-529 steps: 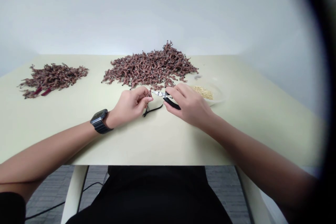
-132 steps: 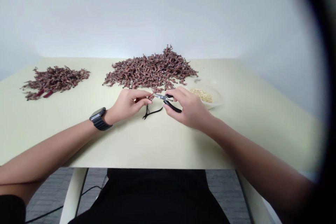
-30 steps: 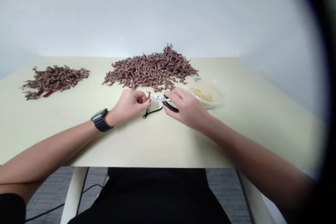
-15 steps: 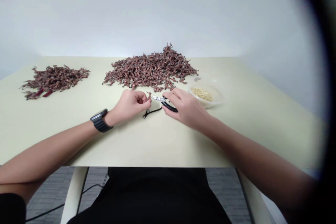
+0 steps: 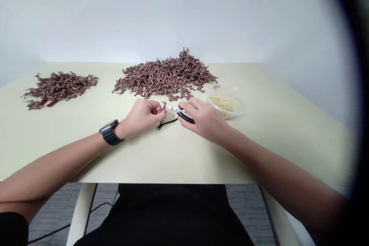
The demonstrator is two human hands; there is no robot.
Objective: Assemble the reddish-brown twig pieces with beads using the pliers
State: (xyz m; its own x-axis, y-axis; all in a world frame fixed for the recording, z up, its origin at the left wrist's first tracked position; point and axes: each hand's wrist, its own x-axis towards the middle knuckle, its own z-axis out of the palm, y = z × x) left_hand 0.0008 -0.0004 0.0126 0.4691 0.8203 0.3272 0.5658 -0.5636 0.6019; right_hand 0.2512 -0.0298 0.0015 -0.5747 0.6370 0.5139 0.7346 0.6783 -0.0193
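Observation:
Between the thumb and fingers of my left hand [image 5: 147, 113] is a small reddish-brown piece [image 5: 164, 105], only its upper end showing. My right hand [image 5: 203, 118] is closed around the black-handled pliers [image 5: 186, 117]. Their silver jaws point left and reach the piece; whether they grip it is too small to tell. Below the jaws, a thin black cord [image 5: 168, 122] with a forked end lies between my hands. Just beyond both hands spreads a large heap of similar reddish-brown pieces [image 5: 164, 77], some with dark ends.
A clear plastic bowl [image 5: 240, 112] with small gold-coloured bits stands right of my right hand. At the far left of the pale table [image 5: 161, 161] lies a smaller heap of reddish-brown pieces [image 5: 62, 86], with two dark red strips at its front. A wall rises behind.
Hardly anything differs. My right hand and the pliers have shifted very slightly, while the left hand keeps its pinch on the piece.

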